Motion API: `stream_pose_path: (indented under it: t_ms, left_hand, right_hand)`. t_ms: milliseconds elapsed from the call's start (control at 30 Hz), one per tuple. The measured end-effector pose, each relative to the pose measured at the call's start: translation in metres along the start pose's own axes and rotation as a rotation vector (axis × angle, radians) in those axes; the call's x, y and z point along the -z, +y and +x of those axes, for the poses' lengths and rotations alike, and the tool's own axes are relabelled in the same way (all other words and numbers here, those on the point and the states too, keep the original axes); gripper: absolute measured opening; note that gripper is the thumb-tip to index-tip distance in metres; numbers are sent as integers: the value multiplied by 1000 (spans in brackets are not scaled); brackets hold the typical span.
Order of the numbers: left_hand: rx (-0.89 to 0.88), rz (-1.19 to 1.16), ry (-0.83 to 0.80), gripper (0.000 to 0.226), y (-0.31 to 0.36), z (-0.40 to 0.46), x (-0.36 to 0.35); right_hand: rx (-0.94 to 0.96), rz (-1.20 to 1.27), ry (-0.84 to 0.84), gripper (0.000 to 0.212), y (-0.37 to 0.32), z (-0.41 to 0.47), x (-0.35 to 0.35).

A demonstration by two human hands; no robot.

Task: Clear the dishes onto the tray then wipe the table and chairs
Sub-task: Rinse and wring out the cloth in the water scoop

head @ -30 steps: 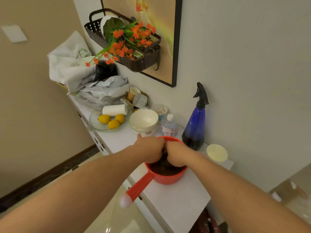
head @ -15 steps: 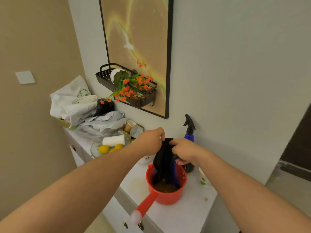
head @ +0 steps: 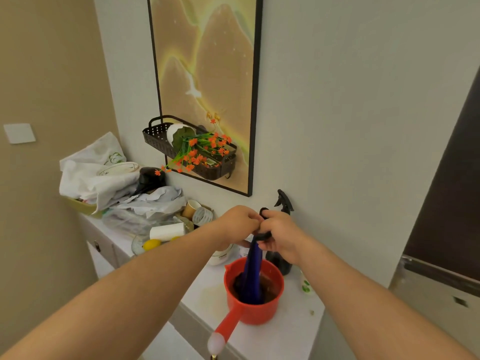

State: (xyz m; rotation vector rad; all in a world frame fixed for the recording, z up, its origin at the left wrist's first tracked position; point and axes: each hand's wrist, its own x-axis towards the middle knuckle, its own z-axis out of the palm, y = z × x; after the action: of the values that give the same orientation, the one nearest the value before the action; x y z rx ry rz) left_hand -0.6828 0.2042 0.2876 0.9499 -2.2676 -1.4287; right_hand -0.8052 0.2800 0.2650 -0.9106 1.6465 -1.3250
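Head view: hands [head: 259, 227] twist limp cloth [head: 251, 276].

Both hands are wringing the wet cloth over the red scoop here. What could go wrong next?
1. The cloth hangs from the left hand and right hand into the red scoop; lifted away unwrung, it may drip on the counter.
2. The scoop's handle overhangs the edge; a bump could tip it.
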Motion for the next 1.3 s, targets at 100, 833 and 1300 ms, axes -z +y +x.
stream_pose_path:
  t_ms: [100,833,1300]
  left_hand:
    - [21,8,-23,27,-8,-3,-2]
    - [-153,450,41,39,-32,1,4]
    - [-218,571,-138,36,-36,9,-1]
  right_hand:
    - [-15,24,29,66,3,-4,-5]
    - [-31,-261,159,40,10,1,-3]
    - [-174,-20,185,13,8,8,-9]
